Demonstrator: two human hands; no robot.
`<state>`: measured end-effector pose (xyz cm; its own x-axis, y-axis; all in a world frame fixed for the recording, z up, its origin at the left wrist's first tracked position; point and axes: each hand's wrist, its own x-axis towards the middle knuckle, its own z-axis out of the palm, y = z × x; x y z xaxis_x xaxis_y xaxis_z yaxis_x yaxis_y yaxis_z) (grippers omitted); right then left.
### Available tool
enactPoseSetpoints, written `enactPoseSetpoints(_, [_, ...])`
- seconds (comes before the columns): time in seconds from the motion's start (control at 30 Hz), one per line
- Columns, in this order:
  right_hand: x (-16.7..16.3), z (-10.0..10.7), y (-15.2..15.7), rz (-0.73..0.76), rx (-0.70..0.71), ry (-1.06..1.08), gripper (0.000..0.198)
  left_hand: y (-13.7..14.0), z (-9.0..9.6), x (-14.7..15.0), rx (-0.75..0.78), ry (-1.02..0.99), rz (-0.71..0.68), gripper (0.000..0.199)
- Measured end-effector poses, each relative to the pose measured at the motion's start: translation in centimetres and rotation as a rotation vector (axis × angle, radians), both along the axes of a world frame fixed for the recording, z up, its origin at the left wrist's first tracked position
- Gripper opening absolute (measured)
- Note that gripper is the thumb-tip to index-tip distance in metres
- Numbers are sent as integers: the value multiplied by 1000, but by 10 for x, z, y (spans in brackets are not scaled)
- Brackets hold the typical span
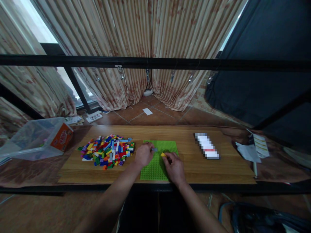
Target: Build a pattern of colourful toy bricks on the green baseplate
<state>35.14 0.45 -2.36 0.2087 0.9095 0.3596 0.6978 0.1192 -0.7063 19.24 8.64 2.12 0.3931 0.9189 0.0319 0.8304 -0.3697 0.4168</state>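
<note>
A green studded baseplate [155, 171] lies on the wooden board in front of me. Over its upper left part, my left hand [145, 154] is closed, its fingertips pinching a small greyish brick [155, 149]. Whether that brick touches the plate, I cannot tell. My right hand [174, 166] is closed too, above the plate's right side, with a small yellow brick [163, 155] between thumb and forefinger. Left of the plate spreads a heap of loose toy bricks [109, 150] in many colours.
A wooden board [194, 171] carries everything. A phone-like, blurred-out object [207, 146] lies to the right. Beyond the left edge stands a clear plastic bin [36, 136] with an orange label. Papers [247, 152] lie off the right end. A black bar [155, 63] crosses before the curtains.
</note>
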Motion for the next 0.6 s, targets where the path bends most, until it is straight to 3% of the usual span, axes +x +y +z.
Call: enactPoseSetpoints(0.6, [1, -2, 0, 12, -2, 13, 25, 16, 1, -5, -18, 47, -162, 22])
